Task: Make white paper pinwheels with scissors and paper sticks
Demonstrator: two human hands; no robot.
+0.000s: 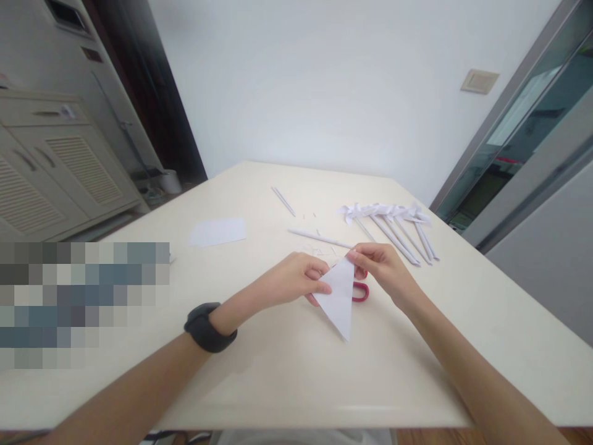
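Observation:
A white sheet of paper [339, 296], folded into a triangle, is held above the table between my two hands. My left hand [312, 278] pinches its left side, thumb on top and fingers behind. At the upper right corner, my right hand [373, 262] grips the paper between thumb and fingers. Red-handled scissors [360, 292] lie on the table just behind the paper, which hides their blades. A thin white paper stick [319, 237] rests beyond my hands, with small white scraps [317, 251] near it.
Several white paper pinwheels [384, 212] on rolled paper sticks [396, 240] lie at the right. Thin paper sticks [283, 201] lie farther back. A white paper sheet [217, 232] is at the left of the table [259, 371]. A wall [296, 86] stands behind it.

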